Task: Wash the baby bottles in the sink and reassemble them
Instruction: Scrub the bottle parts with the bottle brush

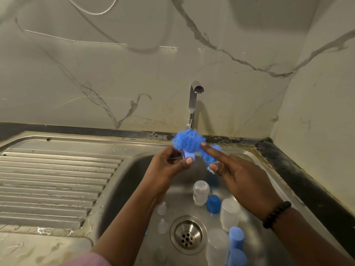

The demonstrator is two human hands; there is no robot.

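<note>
Bottles lie apart in the sink [123, 181], none in either hand: one clear bottle [201, 191] rests below the hands, its long axis running from about 12 to 6 o'clock, a second bottle [229, 213] sits at its 4 o'clock, and a third [217, 244] is at 3 o'clock from the drain [187, 234]. Blue caps [213, 203] and small clear teats [161, 208] lie among them.

I see my left hand [169, 166] with its grip pinching the flat blue handle of the brush [187, 144]; the bristle head stands at 12 o'clock from that pinch. My right hand [242, 179] has its forefinger straight against the bristles and thumb under a trailing tuft, apparently pinching it.

I judge the right hand nearer the first bottle, which lies at about 7 o'clock from it, directly beneath. The tap [193, 104] shows no running water.
</note>
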